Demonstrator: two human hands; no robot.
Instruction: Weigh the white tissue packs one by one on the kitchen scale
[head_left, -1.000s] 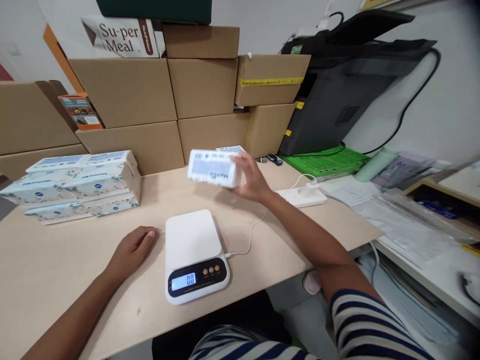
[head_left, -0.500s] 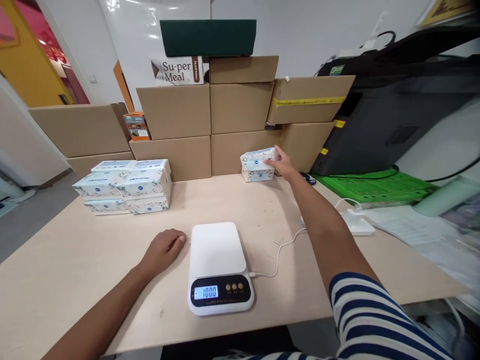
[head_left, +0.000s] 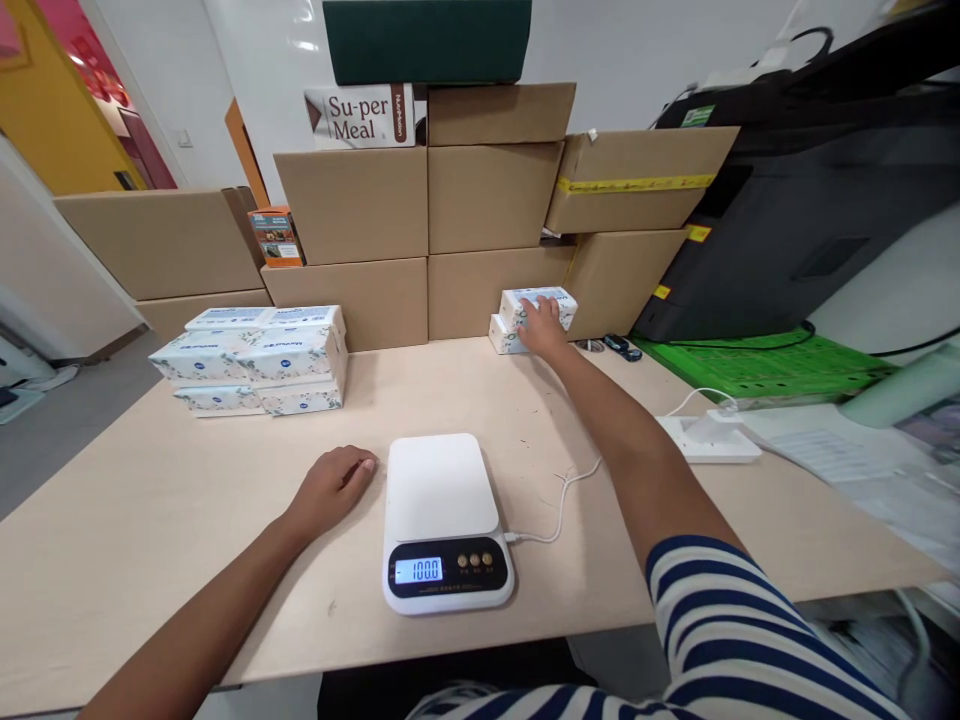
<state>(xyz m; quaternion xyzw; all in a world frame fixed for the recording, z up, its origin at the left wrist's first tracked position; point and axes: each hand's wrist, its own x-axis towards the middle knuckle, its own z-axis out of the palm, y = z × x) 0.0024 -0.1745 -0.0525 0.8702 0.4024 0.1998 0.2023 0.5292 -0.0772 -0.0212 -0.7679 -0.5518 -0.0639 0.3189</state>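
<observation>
My right hand rests against the front and top of a white, blue-lettered tissue pack, fingers slightly spread and not wrapped round it. This pack lies on another tissue pack by the cardboard boxes. My left hand lies loosely curled on the table, closed with nothing visible in it, just left of the digital scale. The scale's platform is bare and its lit display reads 100.0, with a small mark before it. At the left stand several stacked tissue packs with a floral print.
Cardboard boxes form a wall along the back of the table. A white cable runs from the scale toward a power strip. Right of the boxes are a dark printer and a green crate.
My right hand carried the tissue pack back and right onto the other pack, and its grip has loosened. The display went from 0.0 to 100.0. The view swung left; my left hand stayed put.
</observation>
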